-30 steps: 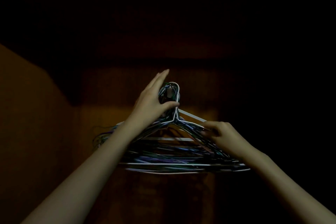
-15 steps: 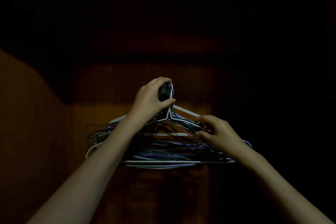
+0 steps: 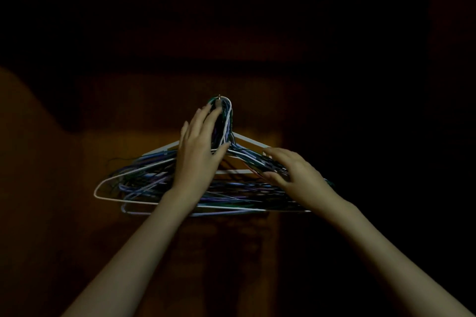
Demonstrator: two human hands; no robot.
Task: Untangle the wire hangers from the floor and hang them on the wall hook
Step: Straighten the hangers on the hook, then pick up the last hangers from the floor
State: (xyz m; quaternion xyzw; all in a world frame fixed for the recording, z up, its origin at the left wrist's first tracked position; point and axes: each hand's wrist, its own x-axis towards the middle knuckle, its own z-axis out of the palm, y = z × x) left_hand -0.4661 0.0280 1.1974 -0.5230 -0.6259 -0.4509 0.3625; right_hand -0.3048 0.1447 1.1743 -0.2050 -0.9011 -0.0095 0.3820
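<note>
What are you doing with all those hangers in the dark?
A person is hanging a thick bunch of wire hangers on a small wall hook. The hanger tops are looped over the hook. The left hand rests with straight fingers against the bundled necks, and the right hand touches the wires on the right side. The room is very dim, so little else shows.

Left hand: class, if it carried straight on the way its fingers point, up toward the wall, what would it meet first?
Probably the bunched hanger necks looped over the wall hook; the left hand already seems to touch them, though depth is unclear.
</note>
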